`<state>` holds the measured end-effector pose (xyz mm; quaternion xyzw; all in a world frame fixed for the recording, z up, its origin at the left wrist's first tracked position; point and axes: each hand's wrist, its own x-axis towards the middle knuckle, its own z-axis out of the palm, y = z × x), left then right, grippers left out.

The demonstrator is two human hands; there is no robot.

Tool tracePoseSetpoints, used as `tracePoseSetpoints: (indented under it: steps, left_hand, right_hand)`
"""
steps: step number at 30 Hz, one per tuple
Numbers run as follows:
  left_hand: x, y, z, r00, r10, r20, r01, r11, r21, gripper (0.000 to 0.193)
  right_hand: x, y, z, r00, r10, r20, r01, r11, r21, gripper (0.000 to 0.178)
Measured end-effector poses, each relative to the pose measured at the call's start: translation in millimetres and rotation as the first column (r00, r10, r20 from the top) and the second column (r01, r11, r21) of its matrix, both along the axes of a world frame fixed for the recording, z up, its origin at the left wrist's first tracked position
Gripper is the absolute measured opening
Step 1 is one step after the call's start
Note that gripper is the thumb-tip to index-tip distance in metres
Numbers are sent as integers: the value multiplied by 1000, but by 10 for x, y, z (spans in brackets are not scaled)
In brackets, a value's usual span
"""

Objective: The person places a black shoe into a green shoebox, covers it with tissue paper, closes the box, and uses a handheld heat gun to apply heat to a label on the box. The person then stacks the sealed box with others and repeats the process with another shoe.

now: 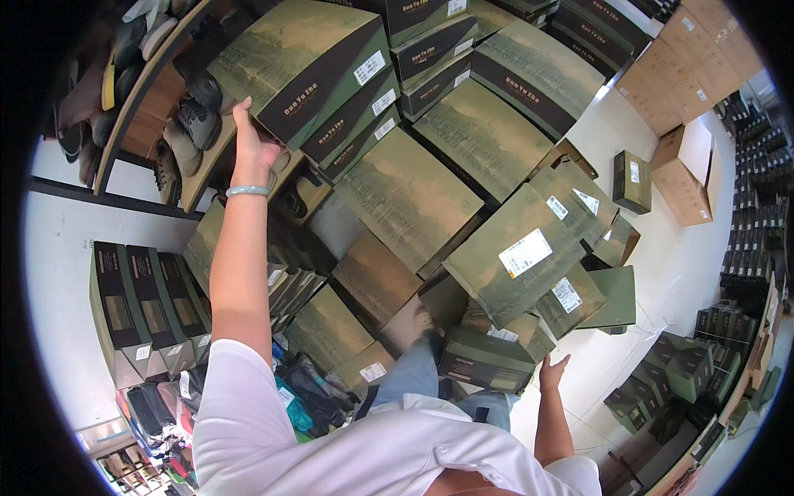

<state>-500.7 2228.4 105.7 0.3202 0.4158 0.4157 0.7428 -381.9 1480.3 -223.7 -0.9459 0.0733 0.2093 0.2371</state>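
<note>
The hands were well apart. The left hand [258, 149] was at the near left edge of a large green-and-black box [306, 70] on top of the far left stack; how firmly it gripped could not be told. The right hand [552, 374], thumb spread, was just beside the right end of a dark box [486, 361] near the person's legs; contact was unclear. Beyond that box, a tilted green box [517, 248] with a white label leaned over others. Shoes [197, 124] filled the shelf [222, 159] at far left; brown cartons [674, 70] stood at far right on the pale floor [662, 256].
</note>
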Motion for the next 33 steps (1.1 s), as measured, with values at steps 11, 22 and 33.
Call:
tracePoseSetpoints:
  steps: [11, 22, 33]
  left_hand:
    - [-244, -173, -612, 927, 336, -167, -312, 938, 153, 71]
    - [-2496, -5877, -3185, 201, -514, -834, 191, 856, -481, 77]
    - [-813, -6840, -2367, -295, -415, -861, 868, 261, -423, 41]
  right_hand:
    - [-172, -904, 234, 999, -17, 32, 16, 999, 49, 82]
    - [-91, -2924, -580, 941, -135, -311, 132, 991, -33, 84]
    - [-587, -6459, -808, 694, -704, -152, 710, 704, -16, 54]
